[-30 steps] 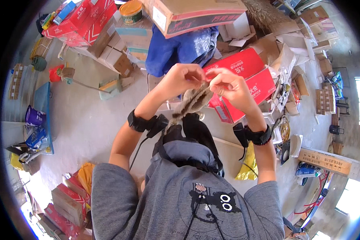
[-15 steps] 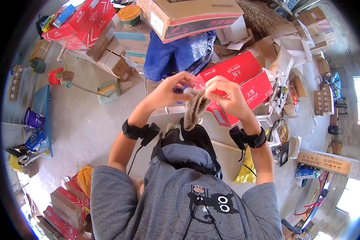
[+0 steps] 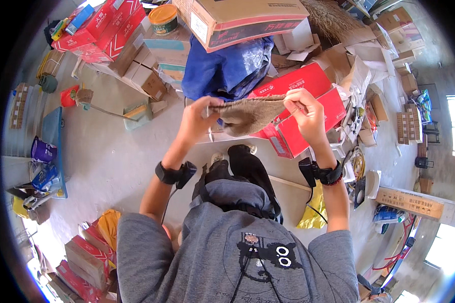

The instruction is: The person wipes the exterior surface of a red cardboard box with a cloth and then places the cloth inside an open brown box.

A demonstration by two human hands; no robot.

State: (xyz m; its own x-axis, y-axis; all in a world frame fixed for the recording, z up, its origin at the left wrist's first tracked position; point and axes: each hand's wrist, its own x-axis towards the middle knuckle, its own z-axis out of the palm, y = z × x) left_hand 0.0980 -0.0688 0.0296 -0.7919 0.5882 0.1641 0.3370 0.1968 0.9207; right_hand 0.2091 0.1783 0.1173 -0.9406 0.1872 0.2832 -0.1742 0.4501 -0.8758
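Note:
A brownish-grey cloth [image 3: 253,118] is stretched between my two hands in front of the stacked boxes. Its upper edge runs almost straight from hand to hand, and the lower part sags, with a darker patch near its left end. My left hand [image 3: 196,120] pinches the left corner; its fingertips are partly hidden behind the fabric. At the opposite corner, my right hand [image 3: 306,113] grips the edge between thumb and fingers. Just behind the cloth lie red cartons [image 3: 316,118] and a crumpled blue plastic sheet [image 3: 212,68].
A large cardboard box [image 3: 247,20] rests on top of the blue sheet, beside a tub with an orange lid [image 3: 163,21]. Loose cardboard and papers [image 3: 359,81] crowd the right. A yellow bag [image 3: 313,209] lies on the floor near my right forearm.
The cloth hung bunched and folded between my close-together hands; now it is spread wide. My left hand has moved left and my right hand right, pulling its edge taut.

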